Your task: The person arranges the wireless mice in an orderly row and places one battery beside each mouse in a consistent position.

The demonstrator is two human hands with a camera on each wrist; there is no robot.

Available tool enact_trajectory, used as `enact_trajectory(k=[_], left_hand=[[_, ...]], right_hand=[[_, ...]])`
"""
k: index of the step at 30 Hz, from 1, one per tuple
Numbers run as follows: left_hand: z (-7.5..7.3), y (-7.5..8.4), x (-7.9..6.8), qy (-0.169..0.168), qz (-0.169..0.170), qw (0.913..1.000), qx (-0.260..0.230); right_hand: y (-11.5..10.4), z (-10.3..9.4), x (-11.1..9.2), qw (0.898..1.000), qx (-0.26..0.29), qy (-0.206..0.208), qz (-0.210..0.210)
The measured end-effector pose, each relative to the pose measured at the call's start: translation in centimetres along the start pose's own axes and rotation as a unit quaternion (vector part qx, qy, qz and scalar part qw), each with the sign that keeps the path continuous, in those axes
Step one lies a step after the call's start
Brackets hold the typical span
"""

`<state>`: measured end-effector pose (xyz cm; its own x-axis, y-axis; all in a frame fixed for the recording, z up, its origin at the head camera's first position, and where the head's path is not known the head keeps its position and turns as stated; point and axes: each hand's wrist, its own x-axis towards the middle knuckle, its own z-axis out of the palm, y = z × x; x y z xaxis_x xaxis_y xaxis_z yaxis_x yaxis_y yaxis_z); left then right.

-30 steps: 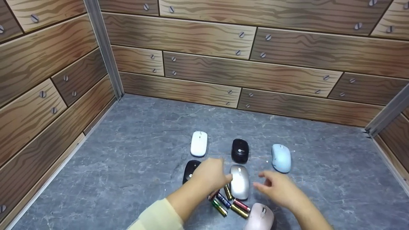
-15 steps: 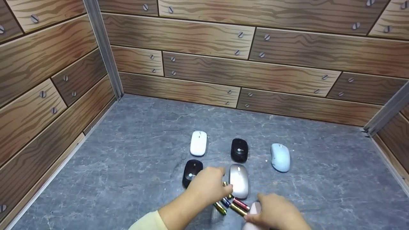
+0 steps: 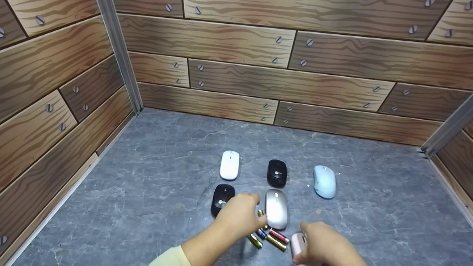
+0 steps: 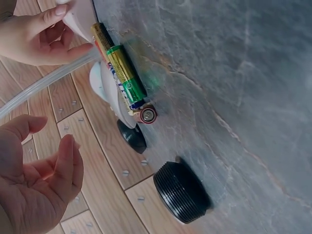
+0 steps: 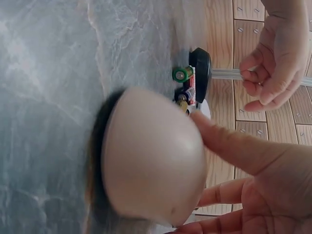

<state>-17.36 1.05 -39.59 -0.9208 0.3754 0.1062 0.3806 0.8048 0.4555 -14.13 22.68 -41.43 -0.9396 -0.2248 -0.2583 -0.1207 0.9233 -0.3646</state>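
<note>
My right hand (image 3: 325, 242) grips a pink computer mouse (image 3: 297, 245) at the bottom of the head view. The right wrist view shows the thumb on one side of that mouse (image 5: 151, 156) and fingers on the other. My left hand (image 3: 240, 214) hovers over several loose batteries with relaxed, half-bent fingers and nothing between them. Among the batteries are a red one (image 3: 279, 235), a gold one (image 3: 276, 242) and a green-and-gold one (image 4: 126, 75). A silver mouse (image 3: 276, 210) lies right of the left hand, which partly covers a black mouse (image 3: 223, 197).
Farther back on the grey marbled tabletop (image 3: 166, 166) lie a white mouse (image 3: 230, 165), another black mouse (image 3: 277, 173) and a light blue mouse (image 3: 325, 181). Wood-patterned panels (image 3: 236, 70) wall in the back and sides.
My right hand has come down toward me and taken hold of the pink mouse, which has shifted slightly right. My left hand has drawn back a little, uncovering more of the black mouse.
</note>
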Motion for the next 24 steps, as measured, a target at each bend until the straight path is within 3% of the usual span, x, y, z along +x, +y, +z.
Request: enact_trajectory(k=[9,16,24], left_hand=[[0.14,-0.18,-0.04,0.0,0.004,1.0,0.001],[0.35,-0.18,-0.21,-0.017,-0.003,0.9998,-0.006],[0.53,-0.17,-0.36,-0.025,-0.007,0.9996,-0.007]], right_hand=[[0.64,-0.26,0.03,0.998,-0.041,0.044,-0.011],[0.78,0.39,0.26,0.999,-0.011,0.029,0.023],[0.94,0.16,0.46,1.0,-0.012,0.021,0.015]])
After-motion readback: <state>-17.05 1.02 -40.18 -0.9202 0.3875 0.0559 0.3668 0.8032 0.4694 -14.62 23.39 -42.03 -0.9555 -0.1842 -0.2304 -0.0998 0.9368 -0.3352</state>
